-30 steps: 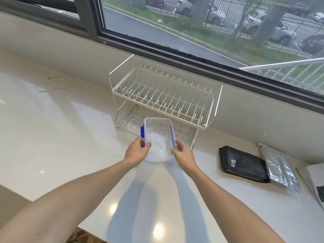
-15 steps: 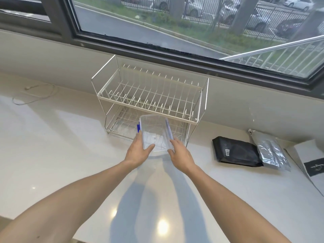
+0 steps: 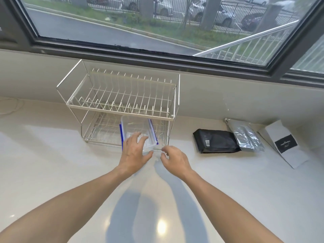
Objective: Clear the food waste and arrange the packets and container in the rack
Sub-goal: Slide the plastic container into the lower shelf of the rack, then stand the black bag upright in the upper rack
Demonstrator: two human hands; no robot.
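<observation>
Glossy white table [image 3: 52, 172] nearest, glare spots on it. Left hand [image 3: 134, 152] is spread flat, fingertips laid on the near end of the clear rectangular plastic container with blue side clips [image 3: 138, 132]; nothing is gripped. Right hand [image 3: 172, 158] is loosely curled just right of the container, nothing held.

The container is seated on the lower tier of the white two-tier wire rack [image 3: 122, 95], near end at the front rail.

Risks:
- If pushed off-centre, the container could be skewed and a blue clip snagged on the wires.
- The light rack could be shoved toward the far wall.

Still on the table at right: black foil packet [image 3: 215, 141], silver foil packet [image 3: 245, 135], white paper packet with black label [image 3: 285, 144]. Slippery foil could be dropped.
</observation>
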